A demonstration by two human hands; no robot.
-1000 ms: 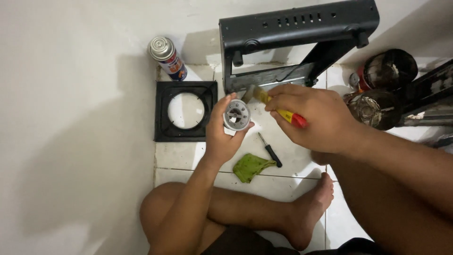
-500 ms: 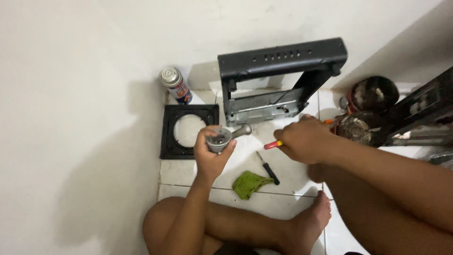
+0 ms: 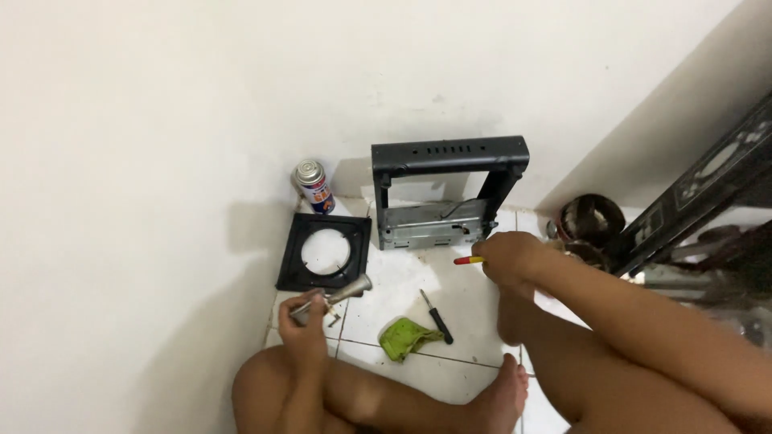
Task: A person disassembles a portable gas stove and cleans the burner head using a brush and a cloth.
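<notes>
We are gripping a dull metal tube (image 3: pixel 342 291) in our left hand (image 3: pixel 308 321), low on white tile. Our right hand (image 3: pixel 508 259) is pinching a red-and-yellow screwdriver (image 3: pixel 468 259), well apart from it.

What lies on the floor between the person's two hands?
In the head view, a black-handled screwdriver lies on bare white tile between the left hand and right hand.

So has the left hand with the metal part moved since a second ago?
Yes. The left hand carried the metal part down-left, from beside the black square frame to below it.
</notes>
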